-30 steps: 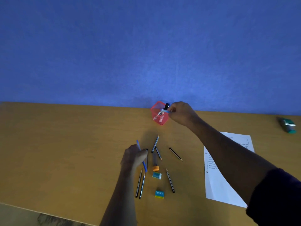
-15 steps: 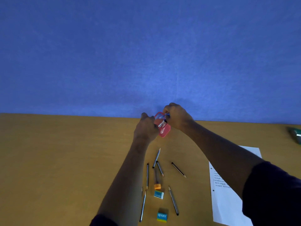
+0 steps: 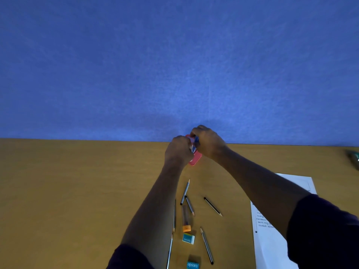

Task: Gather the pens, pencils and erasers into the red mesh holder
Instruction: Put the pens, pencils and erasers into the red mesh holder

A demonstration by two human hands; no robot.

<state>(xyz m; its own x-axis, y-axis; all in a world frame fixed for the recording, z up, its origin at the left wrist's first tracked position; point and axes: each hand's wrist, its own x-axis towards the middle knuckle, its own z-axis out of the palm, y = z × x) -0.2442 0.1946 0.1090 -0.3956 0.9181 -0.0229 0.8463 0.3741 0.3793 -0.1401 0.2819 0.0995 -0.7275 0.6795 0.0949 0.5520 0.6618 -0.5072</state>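
Both hands meet at the red holder (image 3: 194, 159), which stands at the far edge of the table (image 3: 68, 191) by the blue wall. The left hand (image 3: 177, 151) and right hand (image 3: 208, 141) curl closed around blue pens (image 3: 196, 141) at its mouth. Pencils (image 3: 184, 192) and two erasers (image 3: 188, 239) lie nearer, between the arms.
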